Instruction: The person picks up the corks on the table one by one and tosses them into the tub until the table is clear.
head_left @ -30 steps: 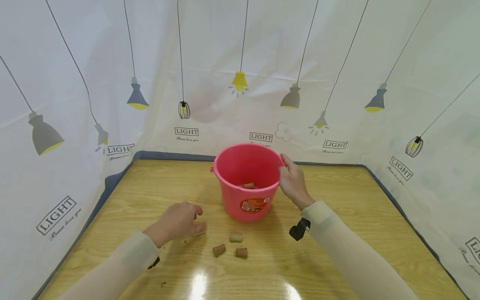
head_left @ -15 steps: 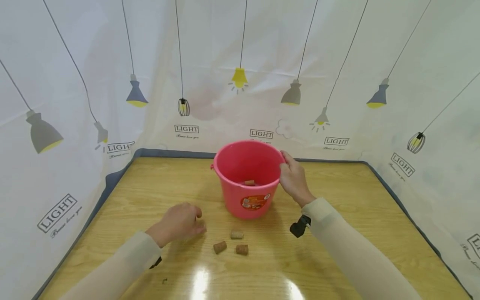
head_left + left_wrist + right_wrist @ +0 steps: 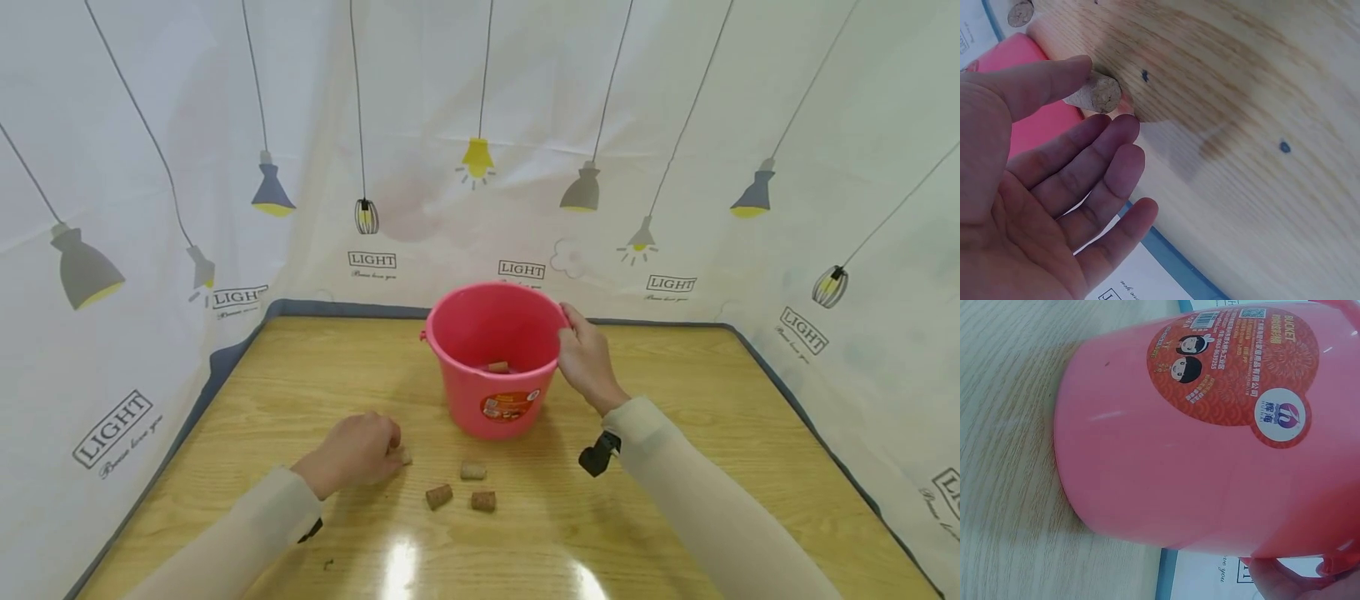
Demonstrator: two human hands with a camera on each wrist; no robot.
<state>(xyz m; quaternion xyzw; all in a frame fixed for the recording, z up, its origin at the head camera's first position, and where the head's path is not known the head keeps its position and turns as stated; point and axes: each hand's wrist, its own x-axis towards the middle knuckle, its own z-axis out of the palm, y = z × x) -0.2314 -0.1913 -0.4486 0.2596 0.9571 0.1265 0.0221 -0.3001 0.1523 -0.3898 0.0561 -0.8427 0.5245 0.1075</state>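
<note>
A pink bucket (image 3: pixel 487 404) stands upright on the table, tipped a little if at all, and a cork (image 3: pixel 498 367) shows inside it. My right hand (image 3: pixel 590 360) grips the bucket's rim on the right; in the right wrist view only part of the hand (image 3: pixel 1288 581) shows beside the bucket wall (image 3: pixel 1147 481). Left of the bucket, my left hand (image 3: pixel 356 452) is low at the tabletop. A pale cork (image 3: pixel 1099 94) sits between its thumb and index fingertip, which appear to pinch it. Its other fingers are loosely bent.
Three more corks lie in front of the bucket: a pale cork (image 3: pixel 473 471), a brown cork (image 3: pixel 438 497) and another brown cork (image 3: pixel 483 501). Small dark specks mark the wooden table (image 3: pixel 675 500). A printed cloth (image 3: pixel 420 167) encloses its back and sides.
My left hand has lowered slightly, and its thumb and fingers have come together around the pale cork. The right hand and the bucket have stayed in place.
</note>
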